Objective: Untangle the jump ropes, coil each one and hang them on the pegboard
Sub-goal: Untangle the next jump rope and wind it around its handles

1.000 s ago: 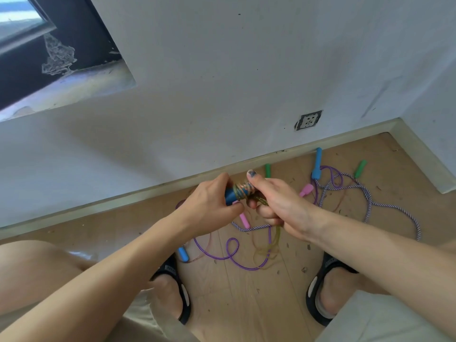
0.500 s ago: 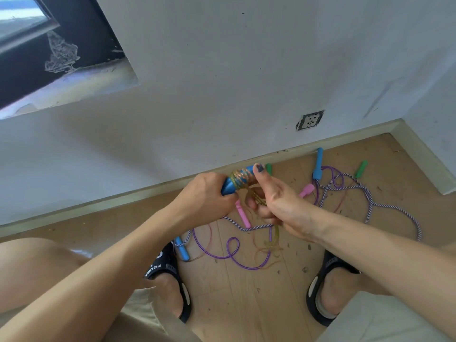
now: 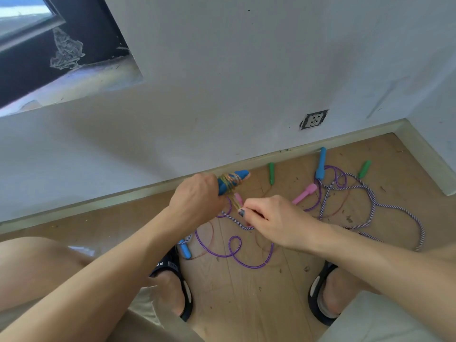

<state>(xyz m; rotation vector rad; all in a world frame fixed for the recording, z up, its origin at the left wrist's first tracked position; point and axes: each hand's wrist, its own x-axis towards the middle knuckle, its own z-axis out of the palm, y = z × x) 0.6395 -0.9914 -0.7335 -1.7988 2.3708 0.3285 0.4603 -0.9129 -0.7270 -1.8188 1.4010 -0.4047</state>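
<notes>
Left hand (image 3: 197, 196) grips blue handle (image 3: 233, 180).

Glossy plastic blue handle (image 3: 233, 181); matt wooden floor (image 3: 246, 304); braided striped rope (image 3: 375, 206).

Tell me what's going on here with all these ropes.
A person crouches over a tangle of jump ropes on the wooden floor. The left hand grips a blue handle with thin cord wound around it, while the right hand pinches the loose end of that cord just below. A purple rope, a striped rope and pink, green and blue handles still lie tangled on the floor. No pegboard shows.
</notes>
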